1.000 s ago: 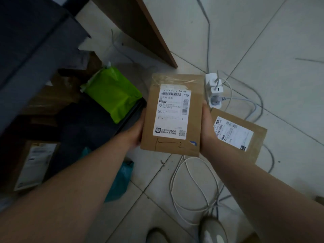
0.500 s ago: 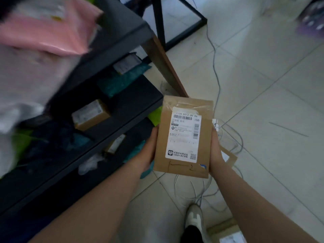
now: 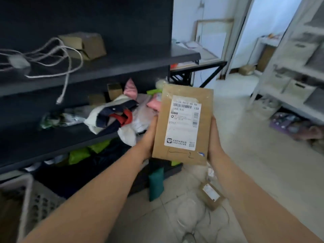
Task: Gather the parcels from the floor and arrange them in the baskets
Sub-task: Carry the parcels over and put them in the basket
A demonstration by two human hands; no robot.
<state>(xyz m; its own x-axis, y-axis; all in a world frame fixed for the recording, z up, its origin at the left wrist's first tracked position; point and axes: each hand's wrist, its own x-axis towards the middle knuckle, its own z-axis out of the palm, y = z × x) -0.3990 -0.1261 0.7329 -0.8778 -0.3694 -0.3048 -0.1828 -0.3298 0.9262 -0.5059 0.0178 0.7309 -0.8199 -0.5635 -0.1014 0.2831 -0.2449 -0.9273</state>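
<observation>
Cardboard parcel (image 3: 182,127), flat and brown, is standing upright in mid-air with its white label (image 3: 184,118) facing the camera; the left hand (image 3: 149,137) is gripping its left edge and the right hand (image 3: 214,137) is gripping its right edge, both low down near the bottom corners; the hands are curling round the card, and the fingertips behind it are hidden.

Below the parcel and slightly to its right, a smaller brown parcel (image 3: 211,196) is lying on the tiled floor (image 3: 263,163), well apart from it; below the parcel and slightly to its left, a teal packet (image 3: 156,183) is standing on end at the foot of a dark shelf unit (image 3: 105,67).

That unit is filling the space to the left of the parcel; just left of the parcel, a heap of cloth bags (image 3: 114,118) is spilling over the middle shelf; lower left of it, green packets (image 3: 78,155) are lying on the shelf beneath; far to the lower left, a white perforated basket (image 3: 28,199) is showing at the edge of view.

Up and to the left of the parcel, a pale cable (image 3: 66,67) is trailing off the top shelf beside an open cardboard box (image 3: 87,44); to the right of the parcel, blurred white shelving (image 3: 289,67) is standing across the room.
</observation>
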